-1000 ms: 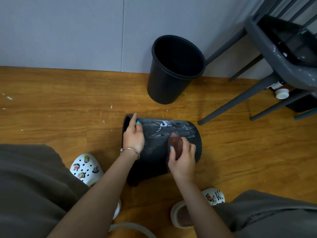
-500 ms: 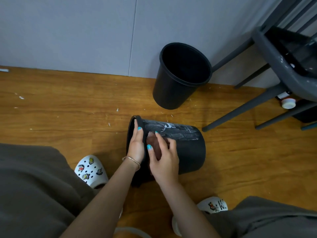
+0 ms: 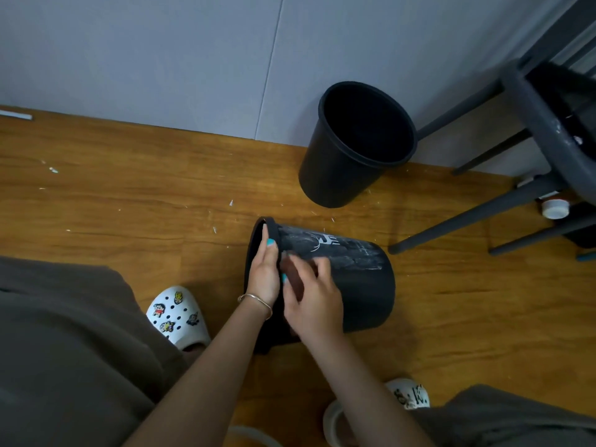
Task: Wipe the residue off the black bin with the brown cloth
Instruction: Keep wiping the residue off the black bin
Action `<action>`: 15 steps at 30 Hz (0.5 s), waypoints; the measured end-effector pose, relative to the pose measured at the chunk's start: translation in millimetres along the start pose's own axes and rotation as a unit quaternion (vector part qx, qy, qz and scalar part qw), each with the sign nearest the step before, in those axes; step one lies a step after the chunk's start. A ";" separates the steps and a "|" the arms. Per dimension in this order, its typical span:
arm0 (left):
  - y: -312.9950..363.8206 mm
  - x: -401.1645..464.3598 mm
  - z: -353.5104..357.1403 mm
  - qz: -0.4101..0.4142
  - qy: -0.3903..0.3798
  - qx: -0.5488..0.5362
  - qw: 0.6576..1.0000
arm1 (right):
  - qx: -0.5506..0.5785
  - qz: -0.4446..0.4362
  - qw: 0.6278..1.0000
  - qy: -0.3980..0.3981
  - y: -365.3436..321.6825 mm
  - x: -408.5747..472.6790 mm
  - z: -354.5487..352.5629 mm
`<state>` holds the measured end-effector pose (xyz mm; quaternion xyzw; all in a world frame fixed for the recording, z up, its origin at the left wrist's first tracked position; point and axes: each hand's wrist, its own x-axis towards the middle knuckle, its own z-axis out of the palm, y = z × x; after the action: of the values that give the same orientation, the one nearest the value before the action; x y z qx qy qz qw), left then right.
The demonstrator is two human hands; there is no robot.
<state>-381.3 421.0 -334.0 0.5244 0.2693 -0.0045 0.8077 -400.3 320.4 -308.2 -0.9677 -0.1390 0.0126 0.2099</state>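
Observation:
A black bin (image 3: 364,285) lies on its side on the wooden floor, mouth to the left, with white residue smeared along its upper side. My left hand (image 3: 266,272) grips the bin's rim, fingers over the edge. My right hand (image 3: 314,298) holds the brown cloth (image 3: 293,275) against the bin's side, just next to the left hand; the cloth is mostly hidden under the blurred fingers.
A second black bin (image 3: 351,150) stands upright near the grey wall. A dark grey chair (image 3: 548,133) with slanted legs is at the right, a white cap (image 3: 555,208) under it. White flecks dot the floor. My white clogs (image 3: 179,317) flank the bin.
My right hand has swept the cloth leftward along the bin, from near its base to beside the rim. The left hand has stayed on the rim.

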 end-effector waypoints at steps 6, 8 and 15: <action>0.8 -3.7 0.2 -0.001 -0.003 0.015 1.000 | -0.037 0.029 0.998 -0.037 -4.9 46.1 -1.2; -1.5 -2.2 -0.6 0.000 0.002 0.013 1.000 | -0.052 0.046 0.997 -0.035 -9.7 62.4 -0.4; -1.7 5.1 -0.3 -0.013 0.016 -0.009 1.000 | -0.013 0.001 1.000 -0.027 1.7 -3.7 -1.1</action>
<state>-377.5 421.9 -337.8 0.5132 0.2892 -0.0040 0.8081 -403.3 317.4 -308.1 -0.9698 -0.1442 0.0368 0.1930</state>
